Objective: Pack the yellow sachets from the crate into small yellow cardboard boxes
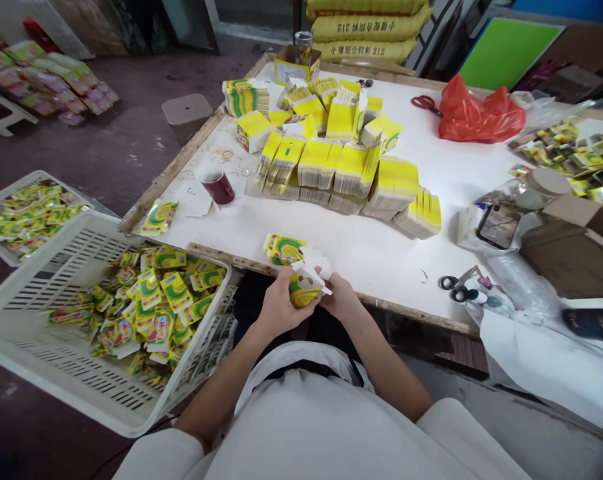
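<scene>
wood-edged table (401, 267): both hands (275, 304) hold a flapped carton (301, 292).

bare white tabletop (381, 273) leaving passage rightward from the right hand (344, 298), stacks of yellow cartons (331, 160) walling off straight ahead, a printed carton (285, 249) lying just past the left hand (276, 308), maroon mug (218, 187) obstructing farther left, open lane between the stacks and a red plastic bag (481, 113)
</scene>
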{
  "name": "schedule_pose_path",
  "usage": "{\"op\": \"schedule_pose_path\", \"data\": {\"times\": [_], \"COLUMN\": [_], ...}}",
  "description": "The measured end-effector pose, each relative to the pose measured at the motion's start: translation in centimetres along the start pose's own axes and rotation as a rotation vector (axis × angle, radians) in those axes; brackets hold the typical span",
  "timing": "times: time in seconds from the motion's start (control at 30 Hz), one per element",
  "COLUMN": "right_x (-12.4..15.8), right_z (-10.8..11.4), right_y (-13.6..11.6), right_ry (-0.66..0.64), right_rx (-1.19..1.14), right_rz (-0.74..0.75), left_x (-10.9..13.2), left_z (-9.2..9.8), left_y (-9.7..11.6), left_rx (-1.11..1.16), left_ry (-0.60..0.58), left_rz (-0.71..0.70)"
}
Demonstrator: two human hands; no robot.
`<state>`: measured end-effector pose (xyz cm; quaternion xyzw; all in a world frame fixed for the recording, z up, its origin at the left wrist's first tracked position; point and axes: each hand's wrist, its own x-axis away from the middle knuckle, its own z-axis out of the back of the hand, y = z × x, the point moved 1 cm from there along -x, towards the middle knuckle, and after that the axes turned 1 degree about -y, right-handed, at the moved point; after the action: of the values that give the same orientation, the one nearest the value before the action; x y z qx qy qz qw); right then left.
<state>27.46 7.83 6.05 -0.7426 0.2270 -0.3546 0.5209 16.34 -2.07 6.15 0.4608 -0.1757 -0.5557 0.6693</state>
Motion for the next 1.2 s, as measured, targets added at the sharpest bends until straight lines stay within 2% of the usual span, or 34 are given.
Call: {"op": "schedule_pose_path", "data": {"times": [0.13, 0.3, 0.43, 0.53, 0.6, 0.7, 0.8, 0.9, 0.97, 1.03, 1.2], "right_x": [0.3, 0.9, 0.7, 0.4, 0.3, 0.5, 1.1, 1.4, 1.2, 0.8, 0.2], "right_z": [-1.0, -0.5, -0.7, -0.8, -0.7, -0.2, 0.2, 0.6, 1.0, 1.4, 2.1], "right_y": [1.4, 1.2, 0.2, 0.0, 0.2, 0.7, 1.0, 1.4, 1.6, 1.8, 1.8], "right_ry": [-0.092, -0.134, -0.131, -0.187, -0.21, -0.206, -0.174, -0.082, -0.005, 0.035, -0.131], "right_rx": [-0.106, -0.118, -0.107, -0.093, -0.062, 0.057, 0.311, 0.519, 0.575, 0.611, 0.713], "right_rz": [-0.02, 0.181, 0.109, 0.045, 0.054, 0.161, 0.312, 0.441, 0.502, 0.552, 0.603], "left_x": [-0.5, -1.0, -1.1, -1.0, -1.1, -1.4, -1.8, -2.0, -2.0, -2.0, -1.6], "left_z": [0.1, 0.4, -0.1, -0.3, -0.1, 0.0, -0.3, -0.7, -0.6, -0.2, 1.1], "left_y": [0.2, -0.2, -0.2, 0.1, 0.3, 0.3, 0.1, -0.1, -0.2, -0.4, -1.1], "left_rx": [-0.001, -0.043, -0.146, -0.129, -0.13, -0.138, -0.093, -0.074, -0.155, -0.248, -0.267], "left_ry": [0.042, 0.114, -0.03, -0.139, -0.182, -0.234, -0.237, -0.126, -0.044, -0.025, -0.069], "left_rz": [0.022, 0.064, 0.008, -0.039, -0.042, 0.045, 0.125, 0.062, 0.038, 0.053, -0.001]}}
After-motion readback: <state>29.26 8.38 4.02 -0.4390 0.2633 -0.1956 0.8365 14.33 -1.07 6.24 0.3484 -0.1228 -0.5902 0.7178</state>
